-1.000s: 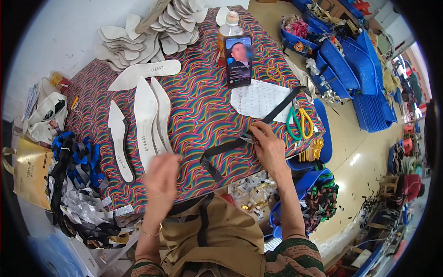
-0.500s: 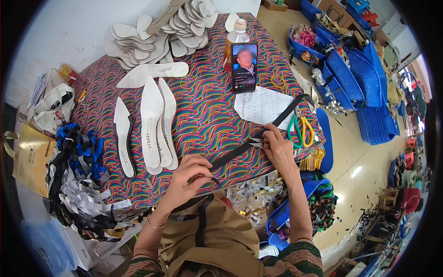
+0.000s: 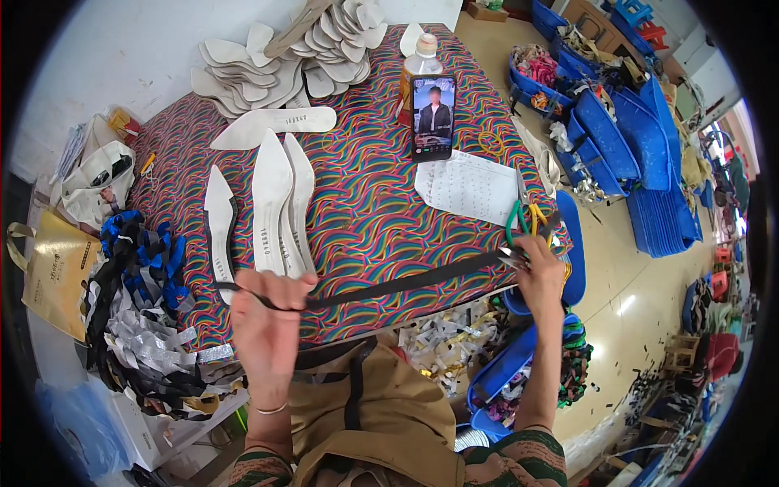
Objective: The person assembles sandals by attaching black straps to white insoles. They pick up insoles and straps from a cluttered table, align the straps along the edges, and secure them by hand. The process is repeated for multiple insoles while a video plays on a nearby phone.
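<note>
While the black strip point(image 3: 406, 286) stretches along the near side of the table, from about seven o'clock to four o'clock of the patterned cloth point(image 3: 365, 195), both hands are closed. At seven, the left hand point(image 3: 266, 325) is curled around the strip, a short end poking out past it toward the insole with a black edge point(image 3: 217, 203); motion blur hides the exact finger grip. At four, the right hand point(image 3: 541, 272) grips small metal snips point(image 3: 510, 257), blades showing beside the strip where it reaches the fingers; whether these fingers also pinch the strip, I cannot tell. That edged insole lies toward nine o'clock, just left of three overlapping white insoles point(image 3: 270, 203), whose lower ends the left hand partly hides. Another white insole point(image 3: 284, 121) lies crosswise at ten to eleven, with a heaped pile of insoles point(image 3: 284, 77) beyond it at eleven. A bottle point(image 3: 425, 61) stands at one, the upright phone point(image 3: 433, 122) just in front of it. Toward three lie a written sheet point(image 3: 462, 188) and scissors with green and yellow handles point(image 3: 511, 217), the latter near the right hand. Off the table at eight hangs a tangle of strips point(image 3: 142, 337).
</note>
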{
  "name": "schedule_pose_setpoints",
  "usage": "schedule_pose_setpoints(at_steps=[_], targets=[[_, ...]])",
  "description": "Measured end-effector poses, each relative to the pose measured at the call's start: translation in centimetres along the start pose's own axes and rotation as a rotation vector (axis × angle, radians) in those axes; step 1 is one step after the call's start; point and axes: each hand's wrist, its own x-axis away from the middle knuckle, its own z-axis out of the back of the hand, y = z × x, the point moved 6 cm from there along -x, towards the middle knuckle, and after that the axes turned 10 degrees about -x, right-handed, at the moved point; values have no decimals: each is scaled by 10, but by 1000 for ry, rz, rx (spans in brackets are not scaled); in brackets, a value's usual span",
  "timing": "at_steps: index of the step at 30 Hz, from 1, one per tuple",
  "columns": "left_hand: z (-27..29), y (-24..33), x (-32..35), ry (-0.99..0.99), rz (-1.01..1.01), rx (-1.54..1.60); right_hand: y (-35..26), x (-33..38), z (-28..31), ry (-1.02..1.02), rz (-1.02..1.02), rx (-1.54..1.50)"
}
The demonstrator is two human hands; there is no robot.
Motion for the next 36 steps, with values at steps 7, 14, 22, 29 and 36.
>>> schedule_pose_setpoints(at_steps=[7, 14, 22, 29, 36], targets=[[42, -2, -9, 140, 170, 339, -77, 68, 50, -728, -308, -645], [4, -44, 13, 125, 462, 118, -120, 61, -6, -715, -257, -900], [-17, -61, 27, -130, 680, 586, -176, -17, -52, -215, -375, -1013], [5, -51, 23, -121, 647, 744, -134, 39, -18, -212, -377, -565], [19, -11, 14, -191, 444, 880, -17, 84, 89, -46, -415, 267]])
